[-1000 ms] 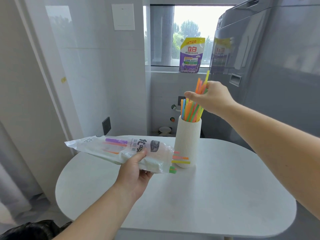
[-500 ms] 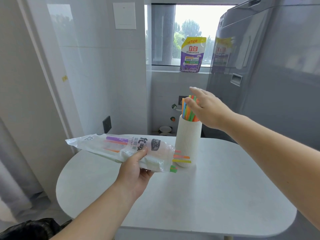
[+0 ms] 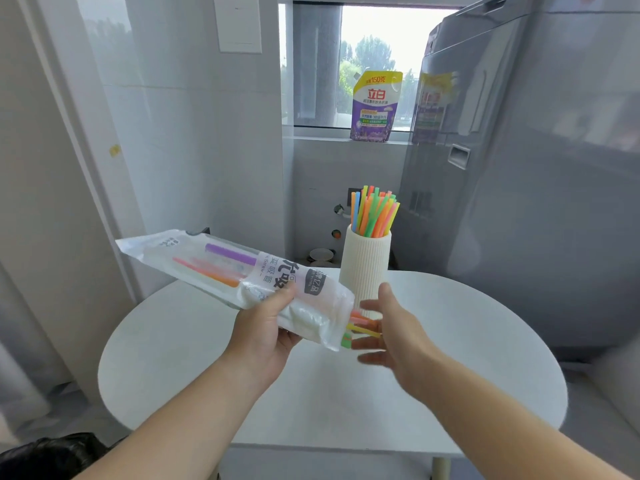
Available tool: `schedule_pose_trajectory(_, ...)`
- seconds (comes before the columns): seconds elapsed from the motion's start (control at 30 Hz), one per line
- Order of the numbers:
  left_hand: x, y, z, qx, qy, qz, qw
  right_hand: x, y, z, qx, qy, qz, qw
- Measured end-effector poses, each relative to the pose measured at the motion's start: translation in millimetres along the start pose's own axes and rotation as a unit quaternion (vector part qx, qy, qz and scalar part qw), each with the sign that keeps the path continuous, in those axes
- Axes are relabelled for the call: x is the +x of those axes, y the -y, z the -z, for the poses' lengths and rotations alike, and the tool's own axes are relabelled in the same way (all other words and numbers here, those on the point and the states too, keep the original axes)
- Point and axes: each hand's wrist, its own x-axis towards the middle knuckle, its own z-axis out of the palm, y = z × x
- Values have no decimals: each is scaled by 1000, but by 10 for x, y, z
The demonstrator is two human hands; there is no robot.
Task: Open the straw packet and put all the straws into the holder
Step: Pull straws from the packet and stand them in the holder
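- Your left hand [image 3: 266,337] is out front, thumb on top, gripping the straw packet [image 3: 242,271].
- Your right hand [image 3: 394,327] sits just beside it, fingers straight and spread, pointing left, a bit blurry.

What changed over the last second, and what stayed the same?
The right hand let go of its bunch of straws into the holder, then dropped to the straw ends poking out of the packet, fingers open, nothing gripped yet. The left hand still grips the packet; holder unmoved on the table.
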Motion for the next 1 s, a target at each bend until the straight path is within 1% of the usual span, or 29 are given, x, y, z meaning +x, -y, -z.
schedule_pose_trajectory(0.07,-23,4,-32,44,7,-21,999,7,-64,-34,84,4,-46,995)
schedule_pose_trajectory(0.23,-88,-44,-102,139,25,-88,986,-60,-128,-117,183,14,-82,980)
schedule_pose_trajectory(0.33,-106,-28,-107,148,27,-91,984,-72,-169,-160,186,-2,-108,977)
schedule_pose_trajectory(0.43,-104,-9,-102,131,14,-84,988,-85,-192,-184,158,-6,-101,982)
schedule_pose_trajectory(0.57,-56,-17,-69,83,-11,-58,995,-113,-138,-140,145,-14,-47,988)
schedule_pose_trajectory(0.63,-19,-20,-28,49,-36,-36,997,-121,-102,-96,132,-13,-5,991)
schedule_pose_trajectory(0.73,21,-24,22,8,-63,-4,998,-130,-93,-41,41,8,68,997)
schedule_pose_trajectory(0.8,33,-20,37,-6,-68,7,998,-127,-120,-34,-19,21,112,993)
schedule_pose_trajectory(0.87,39,-14,38,-13,-70,10,997,-108,-155,-42,-53,24,152,987)
schedule_pose_trajectory(0.93,37,-10,33,-17,-67,15,997,-79,-180,-44,-89,3,192,977)
schedule_pose_trajectory(1.0,28,-13,30,-25,-65,24,997,-59,-178,-31,-100,-17,224,969)
